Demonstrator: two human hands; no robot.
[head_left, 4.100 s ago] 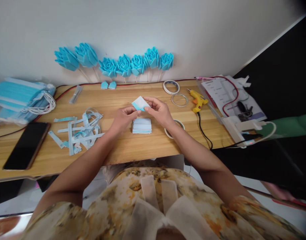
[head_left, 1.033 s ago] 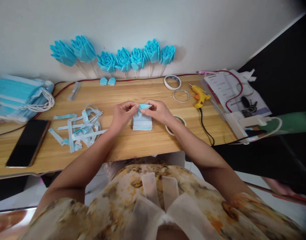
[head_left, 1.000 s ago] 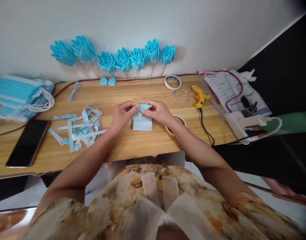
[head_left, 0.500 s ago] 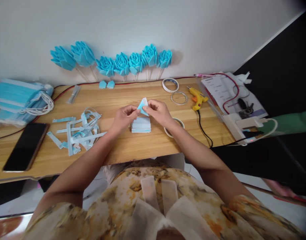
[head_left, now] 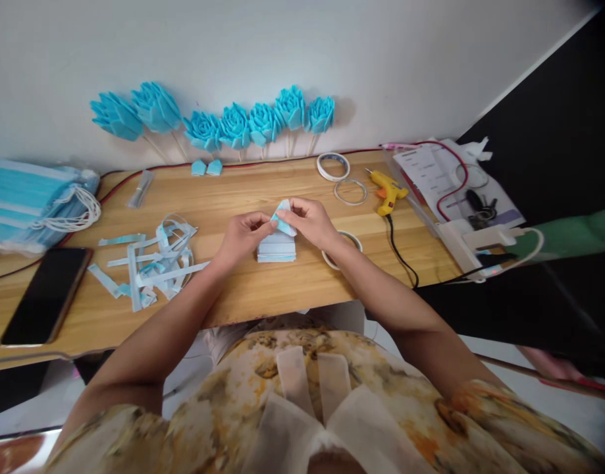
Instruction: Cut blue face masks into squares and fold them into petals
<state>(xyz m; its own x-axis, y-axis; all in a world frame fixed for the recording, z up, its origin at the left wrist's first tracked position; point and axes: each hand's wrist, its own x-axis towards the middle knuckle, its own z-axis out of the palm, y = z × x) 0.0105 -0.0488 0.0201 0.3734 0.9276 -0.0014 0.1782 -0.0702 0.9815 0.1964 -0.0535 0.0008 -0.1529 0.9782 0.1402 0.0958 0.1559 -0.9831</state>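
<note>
Between my two hands is a small folded piece of light-blue mask fabric [head_left: 284, 222], its pale tip pointing up. My left hand [head_left: 243, 236] pinches its left edge between thumb and fingers. From the right, my right hand [head_left: 309, 220] grips the same piece, with the thumb lying across it. Just below, on the table, sits a stack of cut mask pieces [head_left: 276, 251], its upper part covered by the held piece. A heap of cut-off mask strips and ear loops [head_left: 158, 260] lies left of my left forearm.
Blue fabric flowers on sticks [head_left: 236, 125] lean along the wall, with two folded blue pieces [head_left: 206, 168] before them. Tape rolls [head_left: 332, 167], a yellow glue gun [head_left: 388, 191] and a power strip [head_left: 463, 247] are rightward. Packed masks [head_left: 30, 197] and a phone [head_left: 48, 296] lie left.
The folded piece has tilted and sits slightly lower, closer over the stack. Both hands keep their pinch on it. The whole view has shifted a little.
</note>
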